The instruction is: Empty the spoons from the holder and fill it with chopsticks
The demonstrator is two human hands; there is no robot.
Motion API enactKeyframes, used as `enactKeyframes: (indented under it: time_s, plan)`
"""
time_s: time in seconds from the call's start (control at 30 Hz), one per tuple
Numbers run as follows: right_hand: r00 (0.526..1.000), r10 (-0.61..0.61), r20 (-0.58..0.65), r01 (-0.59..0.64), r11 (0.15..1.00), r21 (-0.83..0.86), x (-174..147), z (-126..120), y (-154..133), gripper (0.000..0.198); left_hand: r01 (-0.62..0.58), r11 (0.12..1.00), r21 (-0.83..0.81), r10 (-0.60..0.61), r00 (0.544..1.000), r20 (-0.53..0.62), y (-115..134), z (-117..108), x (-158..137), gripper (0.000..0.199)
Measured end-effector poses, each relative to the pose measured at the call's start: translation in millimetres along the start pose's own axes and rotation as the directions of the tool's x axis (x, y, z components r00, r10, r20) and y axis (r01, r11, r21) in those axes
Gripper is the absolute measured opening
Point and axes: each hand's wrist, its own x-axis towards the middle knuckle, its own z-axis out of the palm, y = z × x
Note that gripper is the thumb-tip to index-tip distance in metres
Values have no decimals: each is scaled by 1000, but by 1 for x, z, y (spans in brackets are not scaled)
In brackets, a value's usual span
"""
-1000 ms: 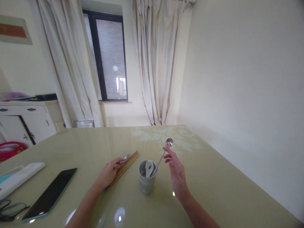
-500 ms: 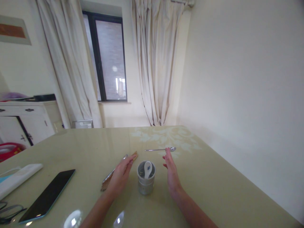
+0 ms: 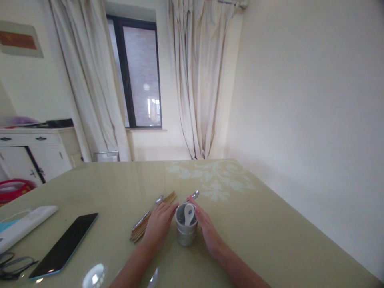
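A grey cup [image 3: 186,237] stands upright, with a white spoon [image 3: 189,215] with a blue mark leaning in it. Behind its rim, a metal spoon [image 3: 195,195] lies slanted, its bowl up to the right. My right hand [image 3: 209,232] is at the cup's right side, fingertips closed on the metal spoon just below its bowl. On the other side, my left hand [image 3: 160,220] has its fingers together, fingertips at the handle's end by the cup's rim. Several wooden chopsticks [image 3: 141,232] and another metal spoon [image 3: 147,213] lie left of and partly under my left hand.
A black phone or tablet [image 3: 66,244] lies on the glossy table [image 3: 270,236] at the left. Beyond it are a white power strip-like bar [image 3: 28,228] and eyeglasses [image 3: 16,266]. A wall [image 3: 315,120] runs along the right; a white cabinet [image 3: 39,150] stands back left.
My right hand has moved left to the cup, bringing the metal spoon closer and tilting it. My left hand has shifted right off the chopsticks' far ends, to the cup's rim.
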Motion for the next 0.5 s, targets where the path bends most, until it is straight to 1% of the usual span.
enactKeyframes:
  time_s: [0.07, 0.13, 0.23, 0.3, 0.33, 0.4, 0.47, 0.5]
  plan:
    - [1000, -21, 12, 21, 1000, -2, 0, -2, -3, 72, 52, 997, -50, -52, 999, 4, 0, -3, 1, 39]
    - [999, -47, 23, 48, 998, -43, -1, -6, -7, 70, 139, 988, -72, -141, 990, -20, -5, -9, 2, 41]
    - [993, -109, 36, 113, 983, -147, -2, -16, -17, 67, 275, 960, -54, -280, 951, -130, -25, -25, 2, 41]
    - [982, -186, 32, 189, 959, -211, -5, -21, -26, 62, 344, 939, -27, -343, 919, -195, -43, -38, 0, 41]
    - [971, -238, 29, 238, 940, -244, -6, -24, -31, 59, 379, 926, -4, -371, 905, -208, -52, -44, -2, 40]
    - [939, -341, 49, 338, 885, -320, -9, -27, -42, 52, 461, 885, 69, -441, 876, -195, -67, -53, -7, 39]
    - [905, -408, 117, 420, 821, -386, -12, -28, -50, 50, 522, 840, 146, -498, 850, -170, -76, -57, -12, 38]
    - [893, -422, 160, 448, 791, -416, -13, -29, -52, 49, 537, 825, 176, -514, 843, -160, -79, -58, -14, 38]
